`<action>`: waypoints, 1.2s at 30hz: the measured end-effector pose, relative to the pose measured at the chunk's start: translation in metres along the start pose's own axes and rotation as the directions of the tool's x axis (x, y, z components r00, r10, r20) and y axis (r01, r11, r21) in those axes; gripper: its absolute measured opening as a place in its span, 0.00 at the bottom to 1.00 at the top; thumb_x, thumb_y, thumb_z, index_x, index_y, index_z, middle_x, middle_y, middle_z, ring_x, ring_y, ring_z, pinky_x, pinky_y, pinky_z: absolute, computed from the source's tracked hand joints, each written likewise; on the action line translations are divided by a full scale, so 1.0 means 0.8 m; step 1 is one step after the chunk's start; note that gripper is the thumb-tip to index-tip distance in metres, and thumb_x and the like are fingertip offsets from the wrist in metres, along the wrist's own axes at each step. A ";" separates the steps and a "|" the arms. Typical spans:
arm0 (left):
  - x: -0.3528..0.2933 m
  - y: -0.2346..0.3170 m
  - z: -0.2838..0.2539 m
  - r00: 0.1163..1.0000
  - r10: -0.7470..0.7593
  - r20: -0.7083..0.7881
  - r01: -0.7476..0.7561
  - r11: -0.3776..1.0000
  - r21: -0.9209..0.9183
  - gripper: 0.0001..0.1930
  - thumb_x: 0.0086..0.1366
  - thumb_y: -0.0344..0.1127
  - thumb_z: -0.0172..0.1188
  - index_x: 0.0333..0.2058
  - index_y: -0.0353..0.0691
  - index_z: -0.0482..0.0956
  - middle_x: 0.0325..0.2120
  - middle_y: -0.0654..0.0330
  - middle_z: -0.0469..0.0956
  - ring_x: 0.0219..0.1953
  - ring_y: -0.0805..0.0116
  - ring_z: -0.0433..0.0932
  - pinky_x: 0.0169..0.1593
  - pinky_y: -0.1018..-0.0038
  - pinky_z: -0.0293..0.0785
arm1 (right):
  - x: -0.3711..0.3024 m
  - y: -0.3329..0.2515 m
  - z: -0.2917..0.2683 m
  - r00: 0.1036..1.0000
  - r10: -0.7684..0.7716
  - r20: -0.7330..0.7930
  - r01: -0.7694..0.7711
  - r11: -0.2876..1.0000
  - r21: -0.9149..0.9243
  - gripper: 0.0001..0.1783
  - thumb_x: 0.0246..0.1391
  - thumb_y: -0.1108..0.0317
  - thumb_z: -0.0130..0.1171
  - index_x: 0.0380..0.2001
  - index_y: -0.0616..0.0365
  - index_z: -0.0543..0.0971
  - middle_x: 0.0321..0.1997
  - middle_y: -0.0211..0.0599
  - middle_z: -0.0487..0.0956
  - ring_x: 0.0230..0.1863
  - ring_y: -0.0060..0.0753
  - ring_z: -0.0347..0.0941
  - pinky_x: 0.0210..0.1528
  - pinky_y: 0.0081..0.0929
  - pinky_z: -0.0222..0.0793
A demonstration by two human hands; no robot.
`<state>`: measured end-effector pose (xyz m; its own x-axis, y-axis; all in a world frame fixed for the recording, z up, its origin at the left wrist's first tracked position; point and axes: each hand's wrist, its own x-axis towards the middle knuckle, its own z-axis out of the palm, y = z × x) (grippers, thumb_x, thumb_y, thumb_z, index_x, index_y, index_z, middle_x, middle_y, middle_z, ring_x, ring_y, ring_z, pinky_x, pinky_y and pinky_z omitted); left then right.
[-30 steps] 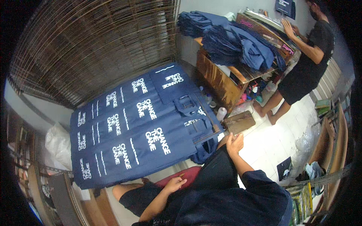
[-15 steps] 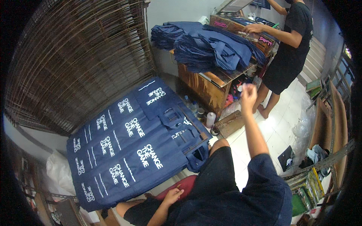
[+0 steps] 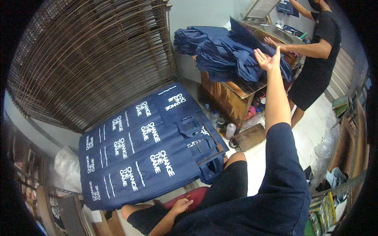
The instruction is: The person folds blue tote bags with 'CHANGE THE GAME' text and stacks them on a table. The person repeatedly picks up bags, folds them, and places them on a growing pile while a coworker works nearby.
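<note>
Cloth (image 3: 222, 57) lies piled near the splayed right hand (image 3: 269, 62); whether the left hand (image 3: 182, 205) grips, I cannot tell.

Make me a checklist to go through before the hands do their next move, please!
1. Right hand empty: ok, it is open with nothing seen in it.
2. Left hand empty: cannot tell, its fingers are partly curled.
3. Right hand apart from the co-worker's hand: cannot tell, they overlap in this view.
4. Printed blue cloth spread out: ok, mostly flat.
5. Heaped blue cloth neatly stacked: not ok, its edges are uneven.
</note>
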<state>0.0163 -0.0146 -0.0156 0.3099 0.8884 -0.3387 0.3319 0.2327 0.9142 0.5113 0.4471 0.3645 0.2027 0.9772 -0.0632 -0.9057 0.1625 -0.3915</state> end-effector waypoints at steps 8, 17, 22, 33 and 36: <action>0.004 0.043 -0.001 0.990 -0.142 0.022 0.137 0.978 0.156 0.19 0.59 0.51 0.59 0.25 0.40 0.75 0.21 0.63 0.74 0.27 0.76 0.71 0.32 0.75 0.69 | 0.066 -0.034 -0.013 0.957 -0.278 -0.089 0.265 0.955 -0.130 0.21 0.60 0.57 0.34 0.44 0.62 0.69 0.43 0.51 0.76 0.41 0.49 0.75 0.41 0.44 0.73; 0.086 0.466 -0.082 0.781 0.610 -0.133 -0.625 0.761 -0.177 0.28 0.61 0.43 0.58 0.55 0.33 0.64 0.37 0.61 0.73 0.38 0.76 0.71 0.43 0.77 0.69 | -0.324 0.169 0.126 0.716 -0.483 0.503 0.629 0.759 -0.166 0.25 0.64 0.55 0.33 0.53 0.65 0.63 0.55 0.49 0.68 0.57 0.46 0.63 0.59 0.44 0.55; 0.069 0.578 -0.085 0.695 0.681 -0.232 -0.699 0.564 -0.439 0.20 0.63 0.39 0.56 0.50 0.34 0.68 0.36 0.63 0.75 0.35 0.78 0.70 0.36 0.80 0.66 | -0.418 0.257 0.074 0.740 -0.297 0.604 0.533 0.807 -0.256 0.24 0.64 0.61 0.35 0.58 0.65 0.59 0.60 0.47 0.62 0.61 0.44 0.58 0.63 0.40 0.50; 0.121 0.593 -0.167 0.724 0.570 -0.388 -0.676 0.697 -0.237 0.22 0.60 0.24 0.54 0.54 0.31 0.66 0.39 0.58 0.76 0.37 0.75 0.74 0.43 0.80 0.72 | -0.406 0.333 -0.084 0.735 0.516 0.439 -0.366 0.848 -0.384 0.52 0.39 0.62 0.63 0.65 0.54 0.47 0.54 0.50 0.68 0.48 0.44 0.71 0.49 0.39 0.67; 0.126 0.573 -0.193 0.726 0.553 -0.408 -0.675 0.687 -0.269 0.23 0.59 0.24 0.54 0.55 0.31 0.65 0.40 0.57 0.75 0.38 0.74 0.74 0.44 0.80 0.71 | -0.399 0.328 -0.117 0.699 0.574 0.427 -0.600 0.795 -0.087 0.43 0.51 0.36 0.44 0.62 0.55 0.54 0.57 0.44 0.67 0.49 0.45 0.70 0.44 0.45 0.71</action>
<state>0.0626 0.2425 0.4040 0.0456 0.9354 0.3508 -0.2205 -0.3330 0.9168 0.2441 0.1653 0.1958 -0.5373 0.8343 0.1230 -0.8094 -0.4692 -0.3531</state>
